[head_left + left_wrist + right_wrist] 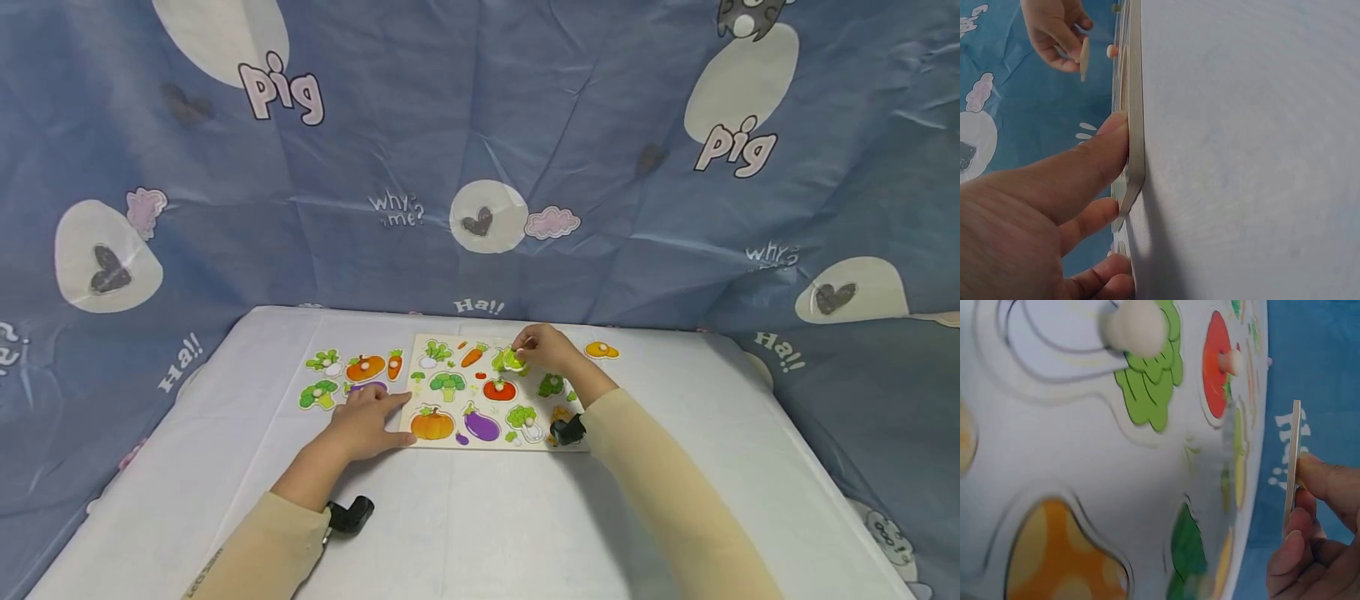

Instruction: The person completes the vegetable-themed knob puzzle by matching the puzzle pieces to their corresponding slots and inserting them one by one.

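A wooden vegetable puzzle board (491, 421) lies on the white table. My right hand (546, 346) pinches a green vegetable puzzle piece (514, 360) above the board's back row. In the right wrist view this thin piece (1293, 465) appears edge-on, raised off the board, so its printed face is hidden. My left hand (367, 422) lies along the board's left edge, with thumb and index finger touching it and fingers fairly straight. Wooden knobs stand on the tomato piece (1215, 375) and on the leafy green-and-white piece (1150, 394), both in the board.
Left of the board lie loose pieces: a radish (324, 361), a pumpkin (365, 368), a carrot (394, 365), a broccoli (318, 394) and an eggplant (366, 387) partly behind my left hand. A yellow-orange piece (602, 350) lies at the back right. A printed blue cloth (420, 275) hangs behind.
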Available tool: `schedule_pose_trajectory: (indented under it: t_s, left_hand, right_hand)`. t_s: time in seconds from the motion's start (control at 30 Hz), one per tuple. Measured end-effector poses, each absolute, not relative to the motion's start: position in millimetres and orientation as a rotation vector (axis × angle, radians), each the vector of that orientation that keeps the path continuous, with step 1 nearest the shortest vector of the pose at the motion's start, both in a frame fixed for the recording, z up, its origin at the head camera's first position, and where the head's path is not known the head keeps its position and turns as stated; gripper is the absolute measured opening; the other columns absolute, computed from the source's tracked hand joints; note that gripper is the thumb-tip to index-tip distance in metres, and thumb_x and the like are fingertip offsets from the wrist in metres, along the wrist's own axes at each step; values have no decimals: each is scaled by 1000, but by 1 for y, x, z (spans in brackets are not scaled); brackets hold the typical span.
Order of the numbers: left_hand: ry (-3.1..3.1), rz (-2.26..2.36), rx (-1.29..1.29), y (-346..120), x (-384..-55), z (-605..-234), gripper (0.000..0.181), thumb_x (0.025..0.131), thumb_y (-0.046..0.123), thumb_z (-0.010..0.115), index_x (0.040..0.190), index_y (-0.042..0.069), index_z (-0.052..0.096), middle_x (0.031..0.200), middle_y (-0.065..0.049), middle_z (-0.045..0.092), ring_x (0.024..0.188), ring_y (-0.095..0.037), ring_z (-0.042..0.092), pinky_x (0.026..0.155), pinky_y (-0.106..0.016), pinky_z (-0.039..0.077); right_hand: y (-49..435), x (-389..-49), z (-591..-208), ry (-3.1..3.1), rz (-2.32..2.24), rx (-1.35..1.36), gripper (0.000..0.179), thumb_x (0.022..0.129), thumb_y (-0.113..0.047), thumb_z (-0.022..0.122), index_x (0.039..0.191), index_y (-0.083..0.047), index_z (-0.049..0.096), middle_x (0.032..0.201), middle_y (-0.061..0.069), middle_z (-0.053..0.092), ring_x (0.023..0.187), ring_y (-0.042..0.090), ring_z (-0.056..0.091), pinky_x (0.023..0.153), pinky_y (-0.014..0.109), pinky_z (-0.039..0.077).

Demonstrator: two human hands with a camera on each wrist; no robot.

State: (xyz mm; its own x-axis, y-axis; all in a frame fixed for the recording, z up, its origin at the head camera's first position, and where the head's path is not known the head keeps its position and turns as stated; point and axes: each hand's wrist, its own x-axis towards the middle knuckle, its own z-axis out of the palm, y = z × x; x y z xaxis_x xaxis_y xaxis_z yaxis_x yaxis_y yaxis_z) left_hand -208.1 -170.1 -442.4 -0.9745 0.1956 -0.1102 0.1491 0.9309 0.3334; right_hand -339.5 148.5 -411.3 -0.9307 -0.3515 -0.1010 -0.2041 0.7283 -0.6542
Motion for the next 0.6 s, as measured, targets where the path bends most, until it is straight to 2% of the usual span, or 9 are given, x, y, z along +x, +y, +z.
schedule_pose_trajectory:
  t_s: [0.4, 0.6]
  left_hand:
    - [2939, 485, 265, -172, -207, -442, 76, 81, 49, 79, 146, 19, 54, 128, -18, 49, 113, -35, 42, 91, -58, 40]
    - [2948, 485, 272, -170, -207, -440, 75, 81, 48, 79, 146, 19, 54, 126, -18, 50, 112, -35, 43, 90, -57, 40]
  right_hand:
    - [133, -350, -430, 2705, -989, -370, 5, 95, -13, 69, 98, -10, 71, 94, 7, 64, 82, 20, 56, 68, 30, 47]
    - [126, -353, -430, 2718, -939, -336, 5, 96, -14, 69, 99, -11, 71, 97, 6, 64, 82, 19, 56, 68, 30, 48]
